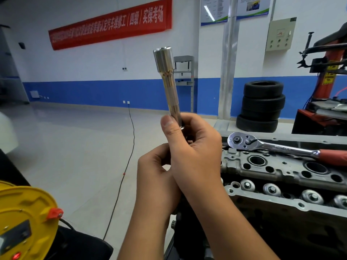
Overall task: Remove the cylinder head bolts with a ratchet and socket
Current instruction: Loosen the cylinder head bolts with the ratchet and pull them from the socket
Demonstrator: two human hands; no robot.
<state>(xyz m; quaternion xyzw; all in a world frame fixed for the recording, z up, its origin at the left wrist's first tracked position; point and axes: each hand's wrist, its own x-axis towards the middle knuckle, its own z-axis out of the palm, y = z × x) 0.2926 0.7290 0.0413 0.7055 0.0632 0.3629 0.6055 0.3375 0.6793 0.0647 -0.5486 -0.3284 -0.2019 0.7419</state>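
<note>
I hold a long chrome extension bar with a socket point(167, 79) upright in front of me, its wide end pointing up. My right hand point(193, 145) grips the lower end of the bar, thumb along the shaft. Just below it, my left hand point(155, 177) has curled fingers at the bottom of the tool; what it pinches is hidden behind my right hand. The ratchet point(270, 147) with a red handle lies on top of the cylinder head point(281, 171) at the right, apart from both hands. Round valve-spring caps point(272, 189) run along the head's near side.
A yellow cable reel point(24, 218) sits at the lower left, with a black cable point(129, 147) trailing across the grey floor. A stack of tyres point(261, 106) stands at the back right beside a red tyre machine point(326, 76).
</note>
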